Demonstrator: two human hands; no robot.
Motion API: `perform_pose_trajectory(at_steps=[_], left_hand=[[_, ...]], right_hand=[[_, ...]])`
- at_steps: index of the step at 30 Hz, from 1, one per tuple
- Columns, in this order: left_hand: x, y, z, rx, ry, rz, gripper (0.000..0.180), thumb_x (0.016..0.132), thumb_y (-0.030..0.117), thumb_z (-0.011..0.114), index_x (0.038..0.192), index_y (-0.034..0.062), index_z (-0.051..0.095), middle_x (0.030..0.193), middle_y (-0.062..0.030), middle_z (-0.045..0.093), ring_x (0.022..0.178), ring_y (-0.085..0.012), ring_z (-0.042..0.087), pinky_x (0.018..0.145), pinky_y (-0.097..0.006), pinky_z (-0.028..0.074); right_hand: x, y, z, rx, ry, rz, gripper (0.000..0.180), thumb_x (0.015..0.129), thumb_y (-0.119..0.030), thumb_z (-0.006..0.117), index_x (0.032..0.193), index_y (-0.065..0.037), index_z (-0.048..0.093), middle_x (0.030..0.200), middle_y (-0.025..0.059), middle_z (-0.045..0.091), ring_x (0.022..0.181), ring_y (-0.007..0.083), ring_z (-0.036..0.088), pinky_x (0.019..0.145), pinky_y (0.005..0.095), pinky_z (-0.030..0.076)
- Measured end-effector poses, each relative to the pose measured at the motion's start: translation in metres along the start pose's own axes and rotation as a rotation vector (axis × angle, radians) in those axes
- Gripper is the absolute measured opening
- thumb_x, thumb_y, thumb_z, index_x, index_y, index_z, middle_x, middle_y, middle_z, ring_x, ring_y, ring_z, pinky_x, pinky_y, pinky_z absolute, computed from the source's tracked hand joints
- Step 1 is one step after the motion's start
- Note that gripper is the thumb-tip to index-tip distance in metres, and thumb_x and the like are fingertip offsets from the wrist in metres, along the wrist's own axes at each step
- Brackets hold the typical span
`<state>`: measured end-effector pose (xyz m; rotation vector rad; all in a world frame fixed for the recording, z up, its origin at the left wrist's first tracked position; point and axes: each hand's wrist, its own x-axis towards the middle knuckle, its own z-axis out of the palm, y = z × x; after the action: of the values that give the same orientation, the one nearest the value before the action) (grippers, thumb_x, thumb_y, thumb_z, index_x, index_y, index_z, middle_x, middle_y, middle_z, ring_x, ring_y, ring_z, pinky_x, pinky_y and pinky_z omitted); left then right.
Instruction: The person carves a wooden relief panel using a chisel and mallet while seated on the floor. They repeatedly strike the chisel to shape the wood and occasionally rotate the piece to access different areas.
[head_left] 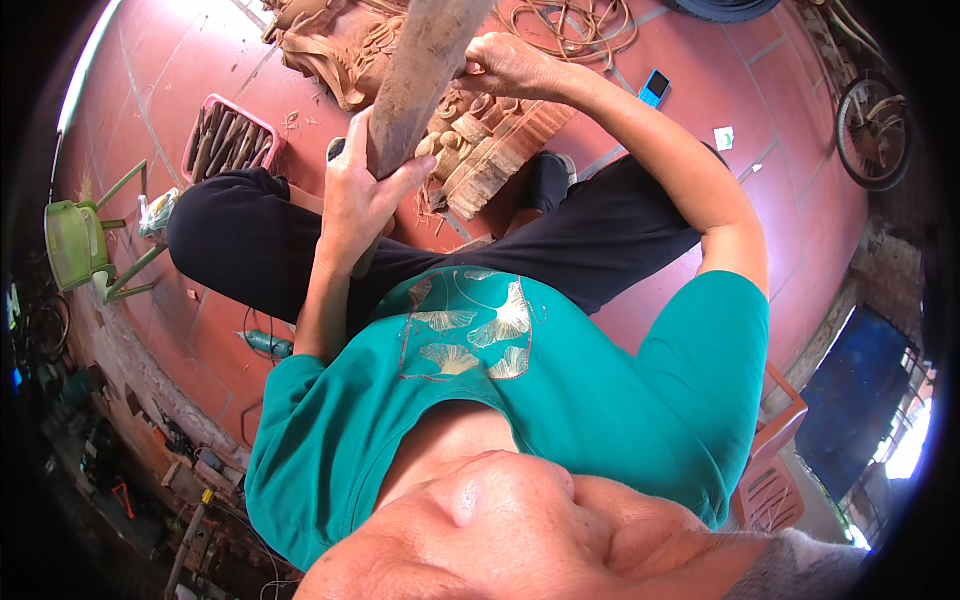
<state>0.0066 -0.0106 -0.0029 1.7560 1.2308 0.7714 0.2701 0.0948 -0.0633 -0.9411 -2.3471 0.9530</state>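
A long, brown, squared wooden club rises from my left hand towards the top edge of the view. That hand is closed round its near end, thumb along the right side. My right hand is closed just right of the club, fingers curled over the carving; the club partly covers the fingertips, so what they grip is hidden. Below both hands lies an ornate carved wooden piece with scrolls and rounded shapes, between my legs on the floor. More carved wood shows left of the club.
A pink basket of tool handles stands at left, near a green stool and a teal power tool. Coiled hose and a blue phone lie on the red tiles. A wheel is far right.
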Motion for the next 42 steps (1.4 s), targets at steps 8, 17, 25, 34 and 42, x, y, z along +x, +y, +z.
perform_pose_trajectory(at_steps=[8,17,25,34,42], left_hand=[[0.004,-0.008,0.008,0.142,-0.034,-0.010,0.067,0.084,0.023,0.084,0.136,-0.0028,0.050,0.103,-0.0201,0.073,0.092,-0.0277,0.073,0.086,-0.039,0.055],[0.003,0.003,0.000,-0.139,0.011,-0.007,0.063,0.084,0.016,0.082,0.135,-0.0053,0.052,0.110,-0.0200,0.072,0.102,-0.0251,0.070,0.094,-0.037,0.052],[0.001,0.009,-0.002,-0.141,0.025,-0.031,0.063,0.085,0.018,0.083,0.135,-0.0057,0.052,0.114,-0.0187,0.070,0.106,-0.0226,0.067,0.096,-0.036,0.050],[0.005,-0.007,0.010,0.136,-0.085,-0.018,0.064,0.085,0.021,0.083,0.135,-0.0027,0.051,0.106,-0.0220,0.073,0.095,-0.0318,0.073,0.088,-0.039,0.055],[0.000,0.013,0.007,-0.084,0.034,0.042,0.063,0.084,0.020,0.083,0.134,-0.0030,0.051,0.106,-0.0213,0.073,0.096,-0.0302,0.073,0.088,-0.039,0.055]], right_hand=[[-0.005,0.025,0.012,-0.079,0.056,-0.014,0.012,0.090,-0.015,0.068,0.094,-0.006,0.061,0.078,0.0118,0.064,0.076,0.0317,0.066,0.070,0.0417,0.051],[-0.014,0.019,0.010,0.054,0.102,0.037,0.013,0.092,-0.019,0.071,0.097,-0.008,0.065,0.074,0.0096,0.060,0.072,0.0274,0.063,0.069,0.0398,0.049],[-0.021,0.013,0.009,0.134,0.138,0.034,0.019,0.094,-0.023,0.072,0.094,-0.007,0.063,0.073,0.0088,0.059,0.069,0.0267,0.061,0.067,0.0404,0.049],[-0.018,0.022,0.007,-0.033,0.096,-0.060,0.014,0.091,-0.019,0.071,0.095,-0.008,0.063,0.073,0.0102,0.061,0.070,0.0313,0.063,0.067,0.0415,0.049],[-0.016,0.012,0.008,0.041,0.088,-0.022,0.014,0.091,-0.014,0.071,0.094,-0.004,0.063,0.078,0.0087,0.062,0.072,0.0236,0.063,0.068,0.0392,0.050]])
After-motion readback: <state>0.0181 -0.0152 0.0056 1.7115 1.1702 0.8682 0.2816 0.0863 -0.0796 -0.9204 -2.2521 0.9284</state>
